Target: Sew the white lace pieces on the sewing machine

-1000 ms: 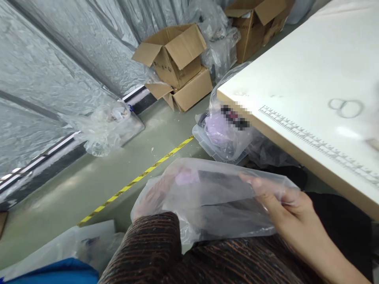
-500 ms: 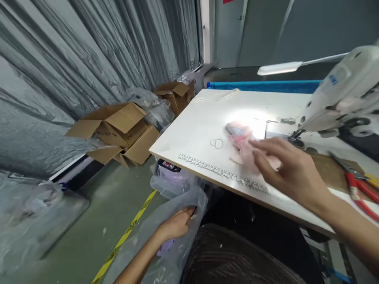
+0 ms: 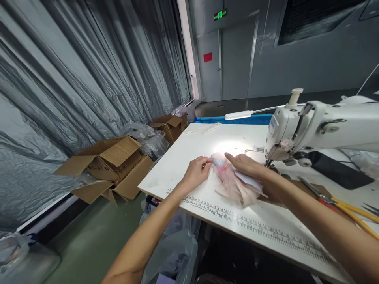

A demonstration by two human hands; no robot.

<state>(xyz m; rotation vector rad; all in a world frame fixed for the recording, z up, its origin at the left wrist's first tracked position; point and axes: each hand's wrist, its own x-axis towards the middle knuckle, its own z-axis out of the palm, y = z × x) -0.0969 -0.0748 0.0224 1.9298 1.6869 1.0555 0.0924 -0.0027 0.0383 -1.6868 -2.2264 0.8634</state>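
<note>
Your left grip [image 3: 196, 171] appears to pinch the left edge of the pink gauzy fabric [image 3: 233, 189], while your right grip [image 3: 245, 164] lies over its far right side; whether those fingers grasp it or only press, you cannot tell from here. As for progress, the fabric is out on the white worktop [image 3: 189, 152], loosely bunched, left of the sewing machine [image 3: 280, 130] and apart from its needle area; no finished seam can be made out, so what is done and what remains stays unclear. You have sheer, soft layers in crumpled folds, with a small pale blue-grey patch [image 3: 219, 162] at the far left end and a smoother whitish panel [image 3: 248, 180] on the right. Along the near edge, a printed ruler scale [image 3: 237, 218] marks the hard, glossy surface; yellow-handled scissors [image 3: 353, 216] lie to the right.
</note>
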